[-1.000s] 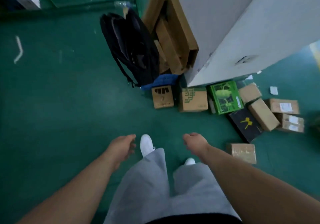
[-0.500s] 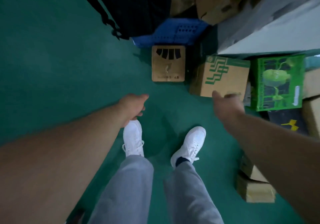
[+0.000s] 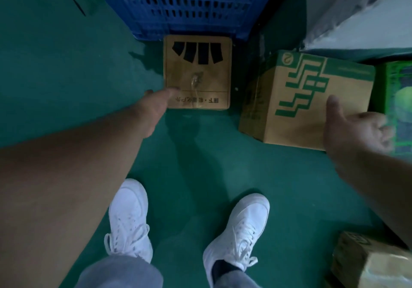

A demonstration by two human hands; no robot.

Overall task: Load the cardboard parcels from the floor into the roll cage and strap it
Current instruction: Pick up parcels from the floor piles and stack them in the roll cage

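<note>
Cardboard: the flat parcel (image 3: 197,73) and the green-printed parcel (image 3: 312,100) lie on the floor (image 3: 200,165). Left hand (image 3: 156,105), fingers extended, meets the flat parcel's near edge; right hand (image 3: 354,131) (fingers spread wide, empty) overlaps the green-printed parcel.

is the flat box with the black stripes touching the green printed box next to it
Apart. The head view shows a strip of green floor between the flat box and the green-printed box.
</note>
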